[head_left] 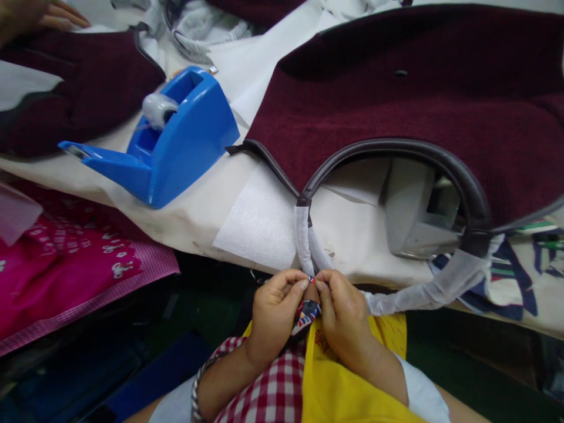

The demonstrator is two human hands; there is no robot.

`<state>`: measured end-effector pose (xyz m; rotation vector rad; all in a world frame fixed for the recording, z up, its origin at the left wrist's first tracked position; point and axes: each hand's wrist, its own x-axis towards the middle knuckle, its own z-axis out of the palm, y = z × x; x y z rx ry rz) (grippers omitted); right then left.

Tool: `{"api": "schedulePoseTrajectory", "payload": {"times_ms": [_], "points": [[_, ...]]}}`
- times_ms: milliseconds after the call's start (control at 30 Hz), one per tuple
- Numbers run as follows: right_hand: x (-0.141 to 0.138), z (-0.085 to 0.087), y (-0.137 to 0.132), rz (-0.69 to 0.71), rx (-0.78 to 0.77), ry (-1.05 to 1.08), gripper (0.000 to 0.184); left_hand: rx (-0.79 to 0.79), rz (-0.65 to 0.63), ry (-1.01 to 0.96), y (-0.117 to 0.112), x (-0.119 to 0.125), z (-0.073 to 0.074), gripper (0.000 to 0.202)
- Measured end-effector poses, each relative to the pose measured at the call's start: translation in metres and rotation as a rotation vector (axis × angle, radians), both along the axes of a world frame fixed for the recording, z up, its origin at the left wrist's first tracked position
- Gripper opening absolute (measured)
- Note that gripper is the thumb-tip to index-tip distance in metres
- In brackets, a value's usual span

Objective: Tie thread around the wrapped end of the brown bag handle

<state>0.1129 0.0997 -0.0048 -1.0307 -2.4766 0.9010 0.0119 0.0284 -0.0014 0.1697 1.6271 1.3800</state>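
My left hand [275, 311] and my right hand [346, 311] meet at the front edge of the table, thumbs and forefingers pinched. Between them they hold a narrow patterned fabric strip [307, 314] in red, white and blue, close to the end of a bag handle. White wrapping [302, 235] covers the handle where it leaves the bag. The maroon bag [352, 100] lies on the table beyond my hands, with dark piping round its curved opening. Its other wrapped handle end [409, 299] curves toward my right hand. My fingertips hide part of the strip.
A blue tape dispenser [189, 141] stands left of the bag, near a white sheet [259, 217]. Another maroon piece [88, 88] lies far left beneath another person's hand [61, 17]. Through the bag's opening shows a grey object [412, 205]. Pink fabric [74, 264] hangs lower left.
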Motion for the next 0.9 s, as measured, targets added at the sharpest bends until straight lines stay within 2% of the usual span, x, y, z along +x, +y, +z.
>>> {"api": "schedulePoseTrajectory", "payload": {"times_ms": [133, 267, 400, 533, 667, 767, 900], "points": [[0.003, 0.003, -0.001, 0.007, -0.081, 0.056, 0.017, 0.008, 0.015, -0.073, -0.001, 0.002, 0.006, 0.010], [0.006, 0.017, 0.000, -0.016, -0.250, 0.049, 0.013, 0.078, -0.002, -0.099, -0.003, 0.000, 0.008, 0.009], [0.005, 0.033, 0.006, -0.019, -0.430, -0.011, 0.013, 0.117, -0.093, -0.087, -0.005, -0.002, 0.010, 0.012], [0.003, 0.039, 0.011, -0.014, -0.532, -0.028, 0.013, 0.142, -0.176, -0.111, -0.007, -0.003, 0.014, 0.015], [0.002, 0.037, 0.012, -0.025, -0.560, -0.024, 0.012, 0.162, -0.205, -0.148, -0.008, -0.004, 0.012, 0.025], [0.001, 0.036, 0.012, -0.015, -0.545, -0.052, 0.012, 0.173, -0.267, -0.040, -0.009, -0.006, 0.010, 0.032], [0.001, 0.041, 0.014, 0.042, -0.504, -0.102, 0.011, 0.132, -0.419, 0.154, -0.009, -0.011, 0.012, 0.030]]}}
